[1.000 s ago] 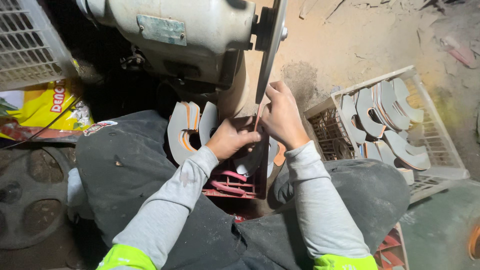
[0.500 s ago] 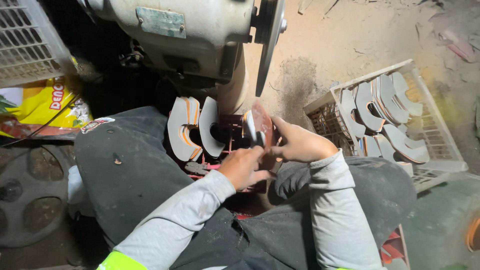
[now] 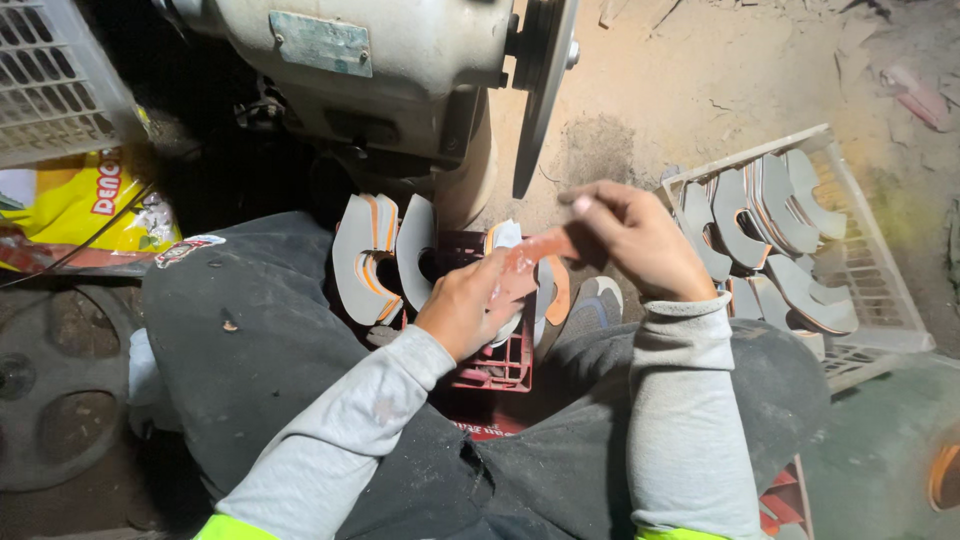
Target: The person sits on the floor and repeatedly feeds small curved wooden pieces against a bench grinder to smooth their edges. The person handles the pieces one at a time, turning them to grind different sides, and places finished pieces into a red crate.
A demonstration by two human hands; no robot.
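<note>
Dusty workshop floor (image 3: 700, 90), grinding machine (image 3: 380, 70) above; left hand (image 3: 470, 305) and right hand (image 3: 635, 240) both closed on one orange curved piece (image 3: 535, 252), over red crate (image 3: 495, 365).

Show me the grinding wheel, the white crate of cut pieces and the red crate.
grinding wheel (image 3: 541, 90), head view, its rim.
white crate (image 3: 880, 290), head view, right wall.
red crate (image 3: 500, 370), head view, front rim.

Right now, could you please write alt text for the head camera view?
A seated person's left hand and right hand hold a curved orange piece over a red crate in their lap, below a grinding machine. A white basket of similar grey pieces stands at right.
</note>
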